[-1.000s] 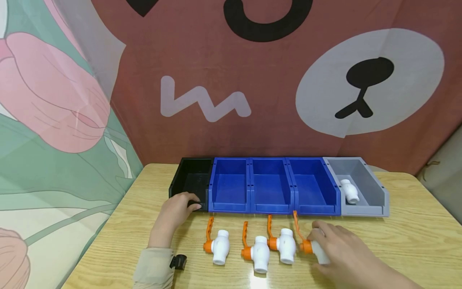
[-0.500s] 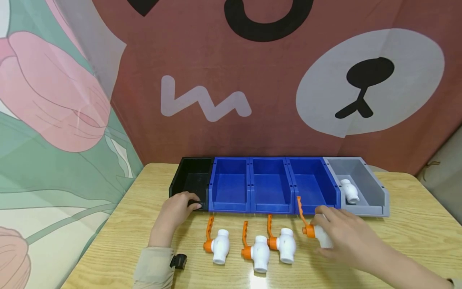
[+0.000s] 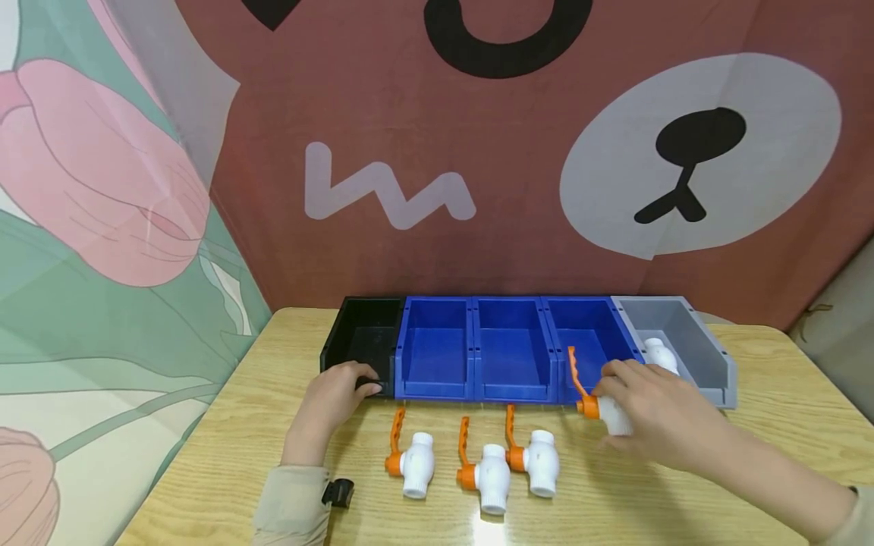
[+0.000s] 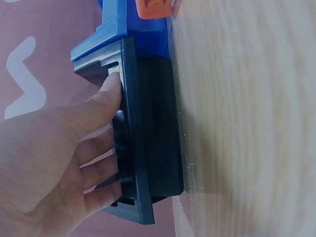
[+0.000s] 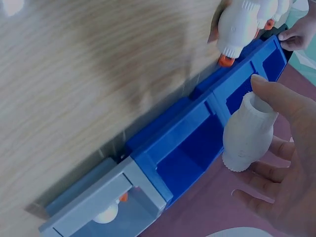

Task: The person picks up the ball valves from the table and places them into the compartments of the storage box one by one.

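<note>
My right hand (image 3: 658,413) pinches a white ball valve (image 5: 249,133) with an orange lever, held above the table in front of the right-hand blue bin (image 3: 590,334). Thumb and fingers sit on either side of the white body. At the far left, my left hand (image 3: 337,398) holds the front rim of the black bin (image 4: 158,128), its thumb on the lip and its fingers reaching inside. Three more ball valves lie on the table between the hands: a left one (image 3: 418,466), a middle one (image 3: 494,481) and a right one (image 3: 542,464).
The left blue bin (image 3: 435,393) and the middle blue bin (image 3: 515,393) stand side by side in the row. A grey bin (image 3: 713,364) ends it at the right, with another white valve (image 3: 658,355) inside. Behind hangs a printed cloth (image 3: 382,262).
My right hand has lifted the valve off the table and moved it forward, toward the right-hand blue bin. My left hand stays on the black bin.
</note>
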Demonstrator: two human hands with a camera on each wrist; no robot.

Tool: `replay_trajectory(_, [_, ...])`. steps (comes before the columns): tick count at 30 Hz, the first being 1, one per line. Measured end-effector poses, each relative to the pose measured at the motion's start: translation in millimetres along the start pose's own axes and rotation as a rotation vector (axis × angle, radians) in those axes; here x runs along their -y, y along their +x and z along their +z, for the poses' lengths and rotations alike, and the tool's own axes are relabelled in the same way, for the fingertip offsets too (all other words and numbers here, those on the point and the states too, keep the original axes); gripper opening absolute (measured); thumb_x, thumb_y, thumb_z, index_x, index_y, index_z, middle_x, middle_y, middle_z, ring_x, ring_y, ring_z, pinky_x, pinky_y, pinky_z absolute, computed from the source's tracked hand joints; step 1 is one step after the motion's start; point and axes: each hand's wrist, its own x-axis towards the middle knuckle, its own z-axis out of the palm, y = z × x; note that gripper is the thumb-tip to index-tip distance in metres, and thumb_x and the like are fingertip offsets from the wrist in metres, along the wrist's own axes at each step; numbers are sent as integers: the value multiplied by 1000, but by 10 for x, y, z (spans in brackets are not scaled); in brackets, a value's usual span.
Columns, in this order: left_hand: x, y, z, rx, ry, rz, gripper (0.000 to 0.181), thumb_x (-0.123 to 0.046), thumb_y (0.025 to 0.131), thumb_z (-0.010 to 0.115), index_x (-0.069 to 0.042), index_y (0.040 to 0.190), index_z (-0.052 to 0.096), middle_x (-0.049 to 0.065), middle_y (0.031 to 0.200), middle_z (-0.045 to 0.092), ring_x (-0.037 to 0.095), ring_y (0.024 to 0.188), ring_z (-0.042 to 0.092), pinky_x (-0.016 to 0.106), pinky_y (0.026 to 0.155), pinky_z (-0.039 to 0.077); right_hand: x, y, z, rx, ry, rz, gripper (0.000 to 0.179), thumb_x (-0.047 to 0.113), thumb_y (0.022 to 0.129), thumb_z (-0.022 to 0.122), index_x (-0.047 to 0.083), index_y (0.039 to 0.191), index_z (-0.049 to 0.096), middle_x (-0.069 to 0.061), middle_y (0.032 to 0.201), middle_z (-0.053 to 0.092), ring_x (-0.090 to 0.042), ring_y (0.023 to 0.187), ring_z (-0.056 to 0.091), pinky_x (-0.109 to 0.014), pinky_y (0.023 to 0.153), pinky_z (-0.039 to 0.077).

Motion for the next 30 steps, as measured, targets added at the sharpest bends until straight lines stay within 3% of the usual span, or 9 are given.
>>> replay_trajectory(16, [0, 14, 7, 4, 5, 6, 16, -22, 88, 75, -12, 99, 76, 4, 100, 72, 27, 95, 68, 44, 85, 55, -416, 215, -35, 119, 32, 0, 52, 40, 61, 93, 11, 99, 70, -6, 103, 61, -27, 89, 61, -49, 71, 57])
replay_trajectory(23, [8, 12, 11, 2, 4, 6, 15, -22, 88, 76, -12, 99, 76, 4, 100, 72, 27, 95, 68, 45, 85, 55, -564, 339, 20, 182, 65, -2, 51, 42, 64, 92, 12, 98, 70, -2, 100, 60, -19, 82, 58, -34, 63, 55])
replay_trajectory(30, [1, 1, -2, -1, 1, 5, 15, -22, 88, 76, -12, 99, 76, 4, 100, 72, 27, 95, 68, 45, 85, 55, -674, 482, 55, 316, 172, 78, 50, 41, 68, 90, 11, 102, 70, -2, 101, 60, -15, 78, 56, -26, 57, 51])
